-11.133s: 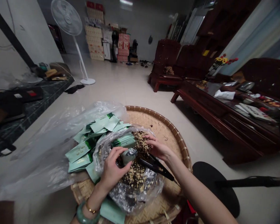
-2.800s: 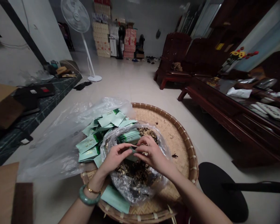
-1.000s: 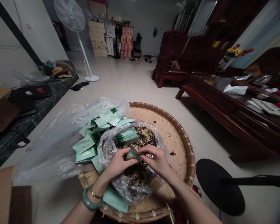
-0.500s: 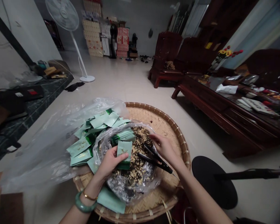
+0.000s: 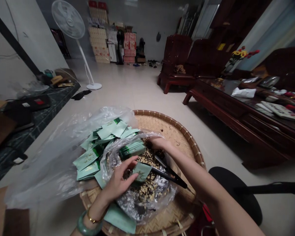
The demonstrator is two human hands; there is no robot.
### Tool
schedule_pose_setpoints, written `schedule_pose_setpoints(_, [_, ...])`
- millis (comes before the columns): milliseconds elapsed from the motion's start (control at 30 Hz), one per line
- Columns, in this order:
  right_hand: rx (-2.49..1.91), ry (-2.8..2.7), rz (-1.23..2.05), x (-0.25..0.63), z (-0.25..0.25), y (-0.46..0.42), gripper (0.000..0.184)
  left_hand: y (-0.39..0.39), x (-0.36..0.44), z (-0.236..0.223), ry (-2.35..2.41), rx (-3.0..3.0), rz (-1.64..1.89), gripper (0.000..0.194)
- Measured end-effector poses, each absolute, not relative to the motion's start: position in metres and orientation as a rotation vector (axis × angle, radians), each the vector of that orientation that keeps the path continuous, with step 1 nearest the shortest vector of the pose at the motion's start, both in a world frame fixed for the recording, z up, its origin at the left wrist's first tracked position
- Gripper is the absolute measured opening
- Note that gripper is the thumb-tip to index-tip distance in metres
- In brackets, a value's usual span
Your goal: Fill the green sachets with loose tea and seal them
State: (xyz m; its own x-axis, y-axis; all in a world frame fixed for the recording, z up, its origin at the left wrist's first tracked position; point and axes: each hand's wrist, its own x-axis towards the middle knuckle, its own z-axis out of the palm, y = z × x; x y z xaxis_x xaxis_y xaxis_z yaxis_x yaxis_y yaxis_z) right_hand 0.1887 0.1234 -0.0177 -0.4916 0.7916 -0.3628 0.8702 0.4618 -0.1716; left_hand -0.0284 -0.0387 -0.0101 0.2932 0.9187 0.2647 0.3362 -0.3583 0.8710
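Observation:
My left hand (image 5: 120, 182) is open, thumb and fingers apart. Its thumb tip overlaps the edge of a small pale-green sachet (image 5: 142, 173), which lies tilted over a dark and pale-yellow dry mix (image 5: 147, 190). The mix sits in a clear plastic bag (image 5: 135, 208) on a round woven bamboo tray (image 5: 173, 123). At the bag's far side my right hand (image 5: 157, 143) reaches down to the mix, its fingertips hidden. Black tongs (image 5: 173, 178) lie across the bag below my right hand. Beside it, a row of sachets (image 5: 134, 148) stands packed together inside the bag.
A loose heap of green sachets (image 5: 88, 157) lies left of the bag on a large plastic sheet (image 5: 49, 167). One more sachet (image 5: 120, 219) rests at the tray's near side. A round black stand base (image 5: 232, 186) is on the right. Beyond are a white fan (image 5: 85, 60) and dark wooden furniture (image 5: 221, 108).
My left hand has loosened its fingers, and the sachet has tipped over onto the mix. My right hand has moved left and down to the mix. The view has shifted slightly.

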Motion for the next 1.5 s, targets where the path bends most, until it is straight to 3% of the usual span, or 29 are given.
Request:
schedule_pose_setpoints(233, [1.480,2.630,-0.543,0.190,-0.022,0.122,0.037,-0.031,-0.039,0.025,0.997,2.415,0.848,0.034])
schedule_pose_setpoints(500, [1.635,2.757,-0.619,0.193,-0.025,0.111,0.034,-0.035,-0.044,0.027,1.141,2.684,1.040,0.015])
schedule_pose_setpoints(633, [1.678,2.844,-0.658,0.193,-0.017,0.108,0.042,-0.034,-0.046,0.025,1.074,2.879,1.134,0.012])
schedule_pose_setpoints(833, [1.767,2.894,-0.804,0.195,0.008,0.090,0.021,-0.027,-0.048,0.023,0.989,2.921,1.042,0.016])
schedule_pose_setpoints(933, [1.764,2.910,-1.016,0.192,0.030,0.070,0.020,-0.026,-0.046,0.026,0.982,2.841,1.044,0.021])
schedule_pose_setpoints(1000, [1.672,2.857,-1.517,0.187,0.047,0.054,0.019,-0.026,-0.044,0.028,0.969,2.817,1.053,0.022])
schedule_pose_setpoints(1067, [1.479,2.873,-1.738,0.180,0.061,0.039,0.019,-0.027,-0.042,0.028,0.963,2.805,1.055,0.022])
schedule_pose_setpoints(1267, [1.271,2.993,-1.501,0.165,0.081,0.014,0.031,-0.030,-0.040,0.027,0.989,2.765,1.068,0.022])
schedule_pose_setpoints(1500, [1.476,2.974,-1.425,0.171,0.074,0.020,0.024,-0.034,-0.043,0.032,0.973,2.779,1.079,0.023])
